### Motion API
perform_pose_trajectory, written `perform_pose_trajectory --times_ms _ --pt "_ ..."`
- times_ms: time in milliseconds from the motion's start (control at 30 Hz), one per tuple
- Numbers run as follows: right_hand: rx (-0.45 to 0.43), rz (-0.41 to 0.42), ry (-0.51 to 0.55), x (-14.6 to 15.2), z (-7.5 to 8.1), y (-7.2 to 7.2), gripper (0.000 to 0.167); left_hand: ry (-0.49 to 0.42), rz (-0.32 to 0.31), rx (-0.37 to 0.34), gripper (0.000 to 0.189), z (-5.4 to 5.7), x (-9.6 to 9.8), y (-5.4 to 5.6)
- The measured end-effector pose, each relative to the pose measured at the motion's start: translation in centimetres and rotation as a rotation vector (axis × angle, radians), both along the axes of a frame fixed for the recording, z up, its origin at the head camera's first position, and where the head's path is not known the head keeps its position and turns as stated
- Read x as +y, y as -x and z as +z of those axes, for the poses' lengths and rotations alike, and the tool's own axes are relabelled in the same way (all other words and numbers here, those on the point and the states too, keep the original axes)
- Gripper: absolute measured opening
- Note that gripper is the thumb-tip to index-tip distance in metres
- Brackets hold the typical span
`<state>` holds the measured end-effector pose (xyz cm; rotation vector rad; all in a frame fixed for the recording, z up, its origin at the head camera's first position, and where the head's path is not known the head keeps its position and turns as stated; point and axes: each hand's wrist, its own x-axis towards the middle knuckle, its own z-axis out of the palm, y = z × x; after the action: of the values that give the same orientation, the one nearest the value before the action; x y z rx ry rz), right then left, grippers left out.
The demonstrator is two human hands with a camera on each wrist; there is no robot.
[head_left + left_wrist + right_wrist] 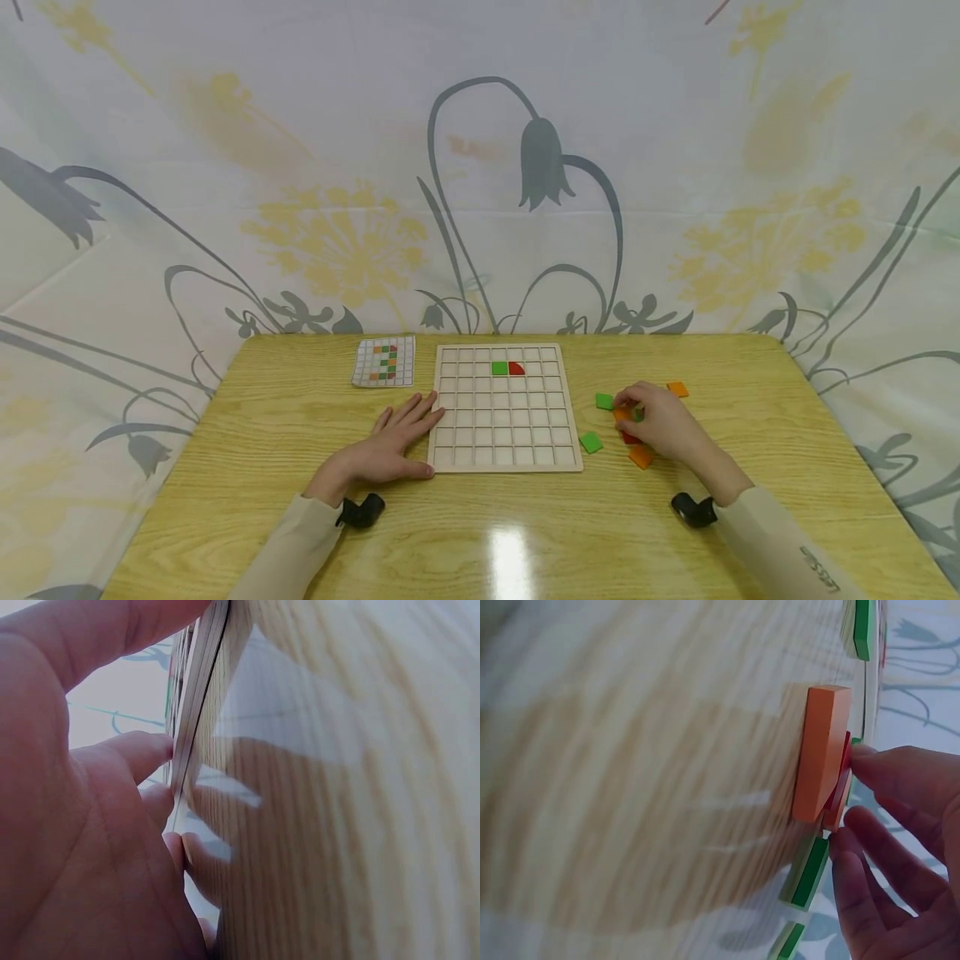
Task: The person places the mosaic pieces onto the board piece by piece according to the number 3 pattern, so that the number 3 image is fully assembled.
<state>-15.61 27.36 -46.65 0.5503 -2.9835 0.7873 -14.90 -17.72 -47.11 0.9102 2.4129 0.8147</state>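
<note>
My left hand [390, 446] lies with fingers spread at the left edge of a pale gridded board [495, 417]. Its thumb and fingertips touch that edge. A green square tile [499, 368] and a red quarter-round tile [517, 368] sit side by side in the board's second row. To the right of the board, my right hand [660, 421] pinches an orange tile [621, 413] between thumb and fingers, low over the loose tiles. A red tile [630, 438] shows just below the thumb, and another orange tile [823, 754] stands out nearest in the right wrist view.
Left of the board's top lies a printed card [383, 362] with a coloured grid pattern. Loose green tiles [591, 442] lie between board and right hand, and an orange tile [677, 389] lies beyond that hand. A flowered cloth [480, 208] hangs behind the wooden table [420, 542].
</note>
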Motion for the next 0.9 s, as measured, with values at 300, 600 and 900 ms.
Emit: perform_pose_trajectory --times_ms 300,600,900 --pt "-0.03 -0.026 -0.015 -0.3 -0.01 0.25 0.021 0.006 0.001 0.008 0.085 -0.11 -0.03 0.04" --pt "-0.065 -0.049 -0.014 -0.19 -0.25 0.3 0.025 0.014 0.0 0.017 0.085 -0.13 -0.01 0.06" --pt "-0.104 -0.078 0.027 -0.3 -0.32 0.48 0.028 0.0 -0.001 0.003 0.086 -0.3 -0.05 0.12"
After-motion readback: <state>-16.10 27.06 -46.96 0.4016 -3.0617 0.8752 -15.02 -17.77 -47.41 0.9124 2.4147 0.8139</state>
